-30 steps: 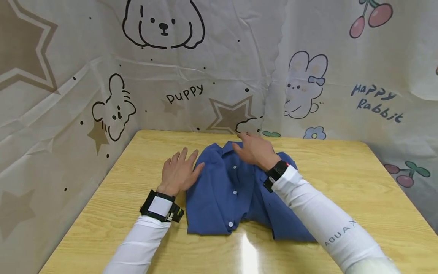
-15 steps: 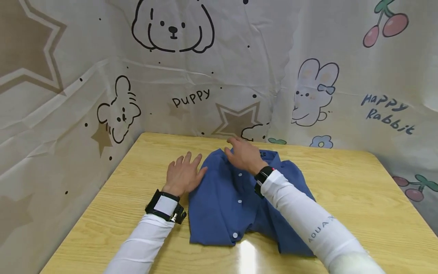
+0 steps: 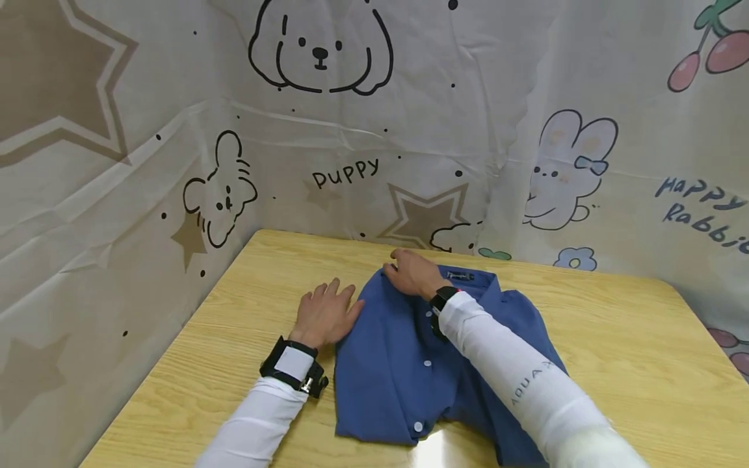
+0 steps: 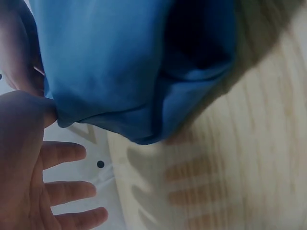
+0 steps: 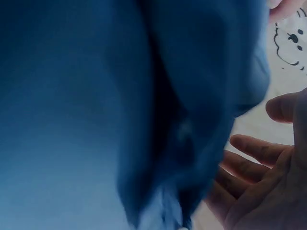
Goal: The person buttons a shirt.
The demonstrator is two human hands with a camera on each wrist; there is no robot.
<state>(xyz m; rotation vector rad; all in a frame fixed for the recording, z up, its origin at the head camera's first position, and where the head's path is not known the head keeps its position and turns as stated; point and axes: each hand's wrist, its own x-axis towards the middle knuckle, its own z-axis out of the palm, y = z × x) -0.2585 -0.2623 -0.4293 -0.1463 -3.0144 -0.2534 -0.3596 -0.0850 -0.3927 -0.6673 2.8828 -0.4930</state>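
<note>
Right hand (image 3: pixel 414 273): fingers loosely extended, thumb apart, over the upper edge of the blue shirt (image 3: pixel 380 364).
Left hand (image 3: pixel 328 313): fingers straight and spread, thumb touching the shirt's side.
Shirt position: on the wooden table (image 3: pixel 632 364), button front up.
Collar label (image 3: pixel 459 275): dark, lettering illegible.
Right sleeve (image 3: pixel 529 377): white, marked "AQUA X".
Backdrop (image 3: pixel 421 130): reads "PUPPY" and "Happy Rabbit", last letter cut by frame edge.
</note>
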